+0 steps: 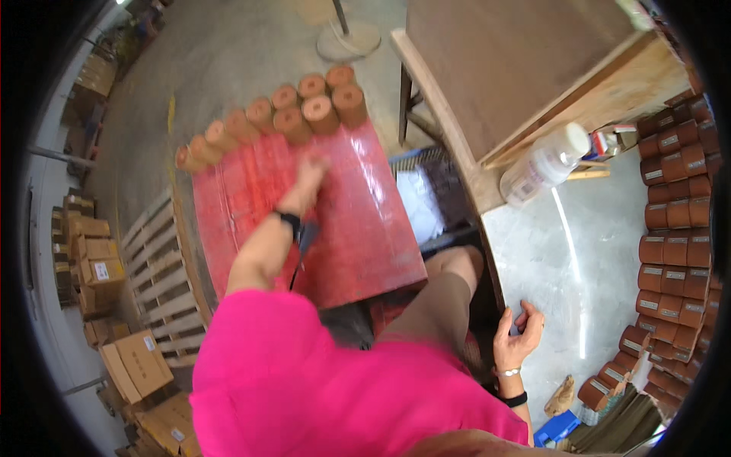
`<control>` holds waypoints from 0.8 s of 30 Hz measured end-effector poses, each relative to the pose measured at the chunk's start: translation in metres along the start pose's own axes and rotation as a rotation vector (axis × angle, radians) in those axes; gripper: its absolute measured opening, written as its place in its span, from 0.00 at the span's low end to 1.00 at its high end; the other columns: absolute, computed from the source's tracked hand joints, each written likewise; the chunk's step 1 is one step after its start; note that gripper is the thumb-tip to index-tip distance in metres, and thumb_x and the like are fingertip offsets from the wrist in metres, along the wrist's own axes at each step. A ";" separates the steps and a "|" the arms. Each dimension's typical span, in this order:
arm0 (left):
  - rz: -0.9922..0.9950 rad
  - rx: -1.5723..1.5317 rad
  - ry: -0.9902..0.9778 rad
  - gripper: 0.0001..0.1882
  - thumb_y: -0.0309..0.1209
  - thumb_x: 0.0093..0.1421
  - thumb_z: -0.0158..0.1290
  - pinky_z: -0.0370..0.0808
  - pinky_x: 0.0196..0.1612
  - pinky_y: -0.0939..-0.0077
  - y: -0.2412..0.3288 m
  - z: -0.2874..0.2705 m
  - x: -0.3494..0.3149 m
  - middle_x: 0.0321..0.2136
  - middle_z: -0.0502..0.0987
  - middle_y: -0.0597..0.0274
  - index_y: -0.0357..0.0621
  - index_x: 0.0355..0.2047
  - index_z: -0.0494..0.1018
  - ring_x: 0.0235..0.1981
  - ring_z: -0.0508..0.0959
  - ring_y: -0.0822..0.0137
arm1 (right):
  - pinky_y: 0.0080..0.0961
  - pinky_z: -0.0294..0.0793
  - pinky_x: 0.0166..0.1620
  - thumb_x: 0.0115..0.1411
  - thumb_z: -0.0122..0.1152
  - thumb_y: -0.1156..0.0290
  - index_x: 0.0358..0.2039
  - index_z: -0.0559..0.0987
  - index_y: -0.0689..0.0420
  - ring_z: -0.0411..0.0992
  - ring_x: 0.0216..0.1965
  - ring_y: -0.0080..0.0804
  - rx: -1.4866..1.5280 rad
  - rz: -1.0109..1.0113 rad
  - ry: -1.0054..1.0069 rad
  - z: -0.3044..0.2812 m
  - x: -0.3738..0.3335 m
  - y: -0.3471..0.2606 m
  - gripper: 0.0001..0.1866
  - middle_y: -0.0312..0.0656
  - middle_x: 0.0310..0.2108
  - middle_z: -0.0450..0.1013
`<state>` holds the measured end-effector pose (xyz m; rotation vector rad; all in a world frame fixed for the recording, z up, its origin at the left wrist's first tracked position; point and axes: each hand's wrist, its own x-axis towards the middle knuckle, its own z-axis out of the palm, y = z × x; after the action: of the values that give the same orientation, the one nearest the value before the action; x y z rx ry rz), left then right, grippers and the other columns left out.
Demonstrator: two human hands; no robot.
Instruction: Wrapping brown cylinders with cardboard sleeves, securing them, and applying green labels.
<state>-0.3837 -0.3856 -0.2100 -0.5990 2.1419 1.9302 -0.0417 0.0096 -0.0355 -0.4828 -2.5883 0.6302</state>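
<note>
My left hand [308, 179] reaches over the red-topped table [358, 251], blurred by motion, so its fingers cannot be made out. Just beyond it, brown cylindrical rolls [320, 113] with small holes in their ends stand along the table's far edge, some two deep. A dark bluish object [306, 238] with a thin cord shows beside my left wrist, partly hidden by the arm. At the right, my right hand [519, 339] is curled by the edge of a pale grey worktop [548, 266]. Something small and dark shows between its thumb and fingers; its kind is unclear.
A white bottle [544, 164] stands on the worktop near a raised wooden board [525, 68]. Many labelled brown rolls [674, 244] are stacked along the right. A wooden pallet [164, 274] and cardboard boxes [137, 365] lie at the left. A blue object [557, 428] sits lower right.
</note>
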 end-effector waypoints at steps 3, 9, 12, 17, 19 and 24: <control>-0.483 -0.090 -0.767 0.07 0.30 0.68 0.47 0.77 0.35 0.65 0.035 0.007 -0.161 0.32 0.79 0.60 0.44 0.36 0.75 0.33 0.78 0.62 | 0.35 0.59 0.31 0.54 0.66 0.75 0.39 0.77 0.62 0.60 0.25 0.37 0.029 -0.009 0.015 -0.001 -0.002 0.004 0.12 0.40 0.22 0.60; 0.207 0.274 -1.873 0.14 0.33 0.64 0.55 0.79 0.43 0.64 -0.043 -0.044 -0.251 0.42 0.80 0.53 0.37 0.46 0.75 0.43 0.80 0.58 | 0.38 0.62 0.34 0.52 0.64 0.76 0.35 0.77 0.60 0.63 0.27 0.41 0.111 -0.045 0.069 0.002 -0.005 0.011 0.09 0.40 0.21 0.62; 0.188 0.332 -1.830 0.14 0.33 0.64 0.55 0.79 0.43 0.64 -0.030 -0.055 -0.260 0.42 0.80 0.53 0.37 0.46 0.75 0.43 0.80 0.58 | 0.37 0.62 0.34 0.52 0.64 0.76 0.32 0.77 0.59 0.64 0.28 0.41 0.142 -0.064 0.089 0.000 -0.006 0.009 0.07 0.40 0.22 0.63; 0.145 0.378 -1.758 0.15 0.33 0.64 0.55 0.79 0.43 0.65 -0.025 -0.063 -0.291 0.42 0.80 0.53 0.37 0.47 0.75 0.43 0.80 0.59 | 0.36 0.62 0.35 0.52 0.63 0.77 0.30 0.77 0.58 0.65 0.27 0.40 0.200 -0.107 0.132 0.003 -0.007 0.012 0.04 0.39 0.22 0.65; 0.123 0.395 -1.736 0.15 0.33 0.64 0.55 0.79 0.43 0.65 -0.023 -0.065 -0.301 0.42 0.80 0.53 0.37 0.47 0.74 0.42 0.80 0.59 | 0.35 0.63 0.35 0.52 0.64 0.78 0.29 0.77 0.57 0.65 0.27 0.38 0.252 -0.105 0.137 0.004 -0.006 0.011 0.04 0.38 0.21 0.66; 0.067 0.449 -1.693 0.15 0.33 0.64 0.55 0.79 0.43 0.65 -0.010 -0.072 -0.318 0.42 0.80 0.53 0.37 0.47 0.74 0.42 0.80 0.59 | 0.35 0.63 0.35 0.53 0.64 0.78 0.27 0.77 0.56 0.66 0.26 0.38 0.300 -0.107 0.190 0.005 -0.009 0.016 0.04 0.38 0.21 0.67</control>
<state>-0.0849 -0.4042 -0.0807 0.9087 1.2055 0.9840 -0.0327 0.0177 -0.0501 -0.2890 -2.2732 0.8726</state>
